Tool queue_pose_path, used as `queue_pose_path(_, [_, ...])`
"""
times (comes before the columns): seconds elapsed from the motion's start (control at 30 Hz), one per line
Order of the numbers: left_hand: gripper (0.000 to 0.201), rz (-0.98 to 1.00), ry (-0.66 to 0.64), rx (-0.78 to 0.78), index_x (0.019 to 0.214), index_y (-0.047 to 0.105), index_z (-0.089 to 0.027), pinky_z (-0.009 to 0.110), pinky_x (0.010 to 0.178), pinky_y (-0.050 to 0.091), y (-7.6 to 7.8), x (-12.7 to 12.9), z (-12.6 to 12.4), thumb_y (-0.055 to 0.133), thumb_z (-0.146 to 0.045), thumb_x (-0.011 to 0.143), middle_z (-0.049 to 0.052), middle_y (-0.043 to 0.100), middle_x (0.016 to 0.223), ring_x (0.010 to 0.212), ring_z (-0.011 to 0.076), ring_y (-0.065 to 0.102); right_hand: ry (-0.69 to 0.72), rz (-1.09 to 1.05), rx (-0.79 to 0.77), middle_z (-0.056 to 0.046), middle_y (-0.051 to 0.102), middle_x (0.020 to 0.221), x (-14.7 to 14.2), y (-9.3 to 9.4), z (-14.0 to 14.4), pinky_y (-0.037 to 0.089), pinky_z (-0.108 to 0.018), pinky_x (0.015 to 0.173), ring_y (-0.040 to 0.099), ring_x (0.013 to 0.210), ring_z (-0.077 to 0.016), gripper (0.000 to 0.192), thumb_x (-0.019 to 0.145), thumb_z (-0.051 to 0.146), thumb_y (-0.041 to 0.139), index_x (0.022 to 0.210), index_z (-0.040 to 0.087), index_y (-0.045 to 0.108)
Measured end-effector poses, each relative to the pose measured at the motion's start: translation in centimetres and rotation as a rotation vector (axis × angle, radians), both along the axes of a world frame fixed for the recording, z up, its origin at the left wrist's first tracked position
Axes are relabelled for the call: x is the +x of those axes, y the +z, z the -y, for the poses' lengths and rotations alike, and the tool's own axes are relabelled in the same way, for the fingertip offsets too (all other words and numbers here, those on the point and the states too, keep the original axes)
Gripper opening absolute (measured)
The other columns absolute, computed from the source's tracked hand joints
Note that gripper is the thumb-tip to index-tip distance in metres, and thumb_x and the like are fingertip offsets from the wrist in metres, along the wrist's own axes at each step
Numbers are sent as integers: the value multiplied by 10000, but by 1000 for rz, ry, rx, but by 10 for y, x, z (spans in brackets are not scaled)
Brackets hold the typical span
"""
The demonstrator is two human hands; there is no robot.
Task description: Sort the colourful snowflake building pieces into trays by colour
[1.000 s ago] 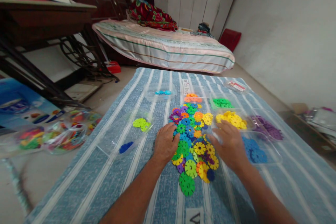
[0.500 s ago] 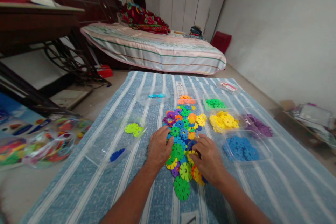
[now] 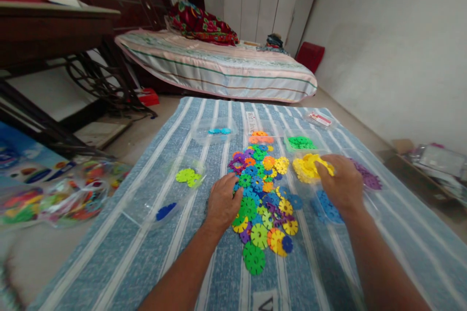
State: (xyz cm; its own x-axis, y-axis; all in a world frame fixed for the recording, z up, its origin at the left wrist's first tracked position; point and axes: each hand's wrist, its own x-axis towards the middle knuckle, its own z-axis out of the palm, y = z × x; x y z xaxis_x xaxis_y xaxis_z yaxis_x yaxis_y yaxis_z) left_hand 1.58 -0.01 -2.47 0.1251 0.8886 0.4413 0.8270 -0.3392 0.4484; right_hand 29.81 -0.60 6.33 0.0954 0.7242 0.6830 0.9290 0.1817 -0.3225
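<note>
A loose heap of notched plastic discs (image 3: pixel 257 183) in mixed colours lies in the middle of the striped cloth. My left hand (image 3: pixel 222 201) rests against the heap's left side, thumb apart from the bent fingers, with no disc seen in it. Over the tub of yellow discs (image 3: pixel 307 169) is my right hand (image 3: pixel 342 182), fingertips closed on a yellow disc (image 3: pixel 324 164) at the tub's right side. Below that hand, partly covered by it, is a clear tub of blue discs (image 3: pixel 326 208). Purple discs (image 3: pixel 367 175) lie in a tub just beyond it.
Toward the far side are tubs with green discs (image 3: pixel 301 143), orange discs (image 3: pixel 260 137) and light blue discs (image 3: pixel 219 131). On the left, tubs hold lime discs (image 3: pixel 188 177) and dark blue discs (image 3: pixel 166 211). A small box (image 3: pixel 319 119) lies near the far right corner.
My right hand has moved from the heap's right side, right and away from me, to the yellow tub, uncovering discs there. My left hand has stayed nearly in place.
</note>
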Motion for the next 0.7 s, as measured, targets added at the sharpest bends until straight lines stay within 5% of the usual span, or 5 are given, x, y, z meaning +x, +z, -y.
queue_pose_path(0.17, [274, 1, 6, -5, 1017, 613, -153, 446, 958, 450, 1, 1, 0, 489, -284, 811, 128, 632, 1147, 1086, 252, 574, 282, 165, -304, -94, 662, 1000, -46, -21, 35, 412, -430, 945, 526, 1100, -255, 152, 797, 290, 564, 851, 204, 678])
queue_pose_path(0.33, [278, 7, 3, -14, 1011, 618, -151, 439, 967, 443, -1, 0, -1, 488, -295, 811, 131, 629, 1150, 1093, 254, 570, 246, 262, -612, -129, 619, 1126, -79, -27, 59, 321, -472, 1003, 389, 1251, -307, 128, 787, 270, 602, 812, 175, 684])
queue_pose_path(0.7, [282, -15, -5, -18, 1012, 610, -166, 440, 971, 438, 1, -3, -4, 471, -317, 820, 125, 631, 1147, 1085, 254, 574, 368, -111, -536, -46, 665, 972, -67, -26, 55, 357, -411, 989, 520, 1101, -223, 65, 723, 179, 622, 674, 217, 641])
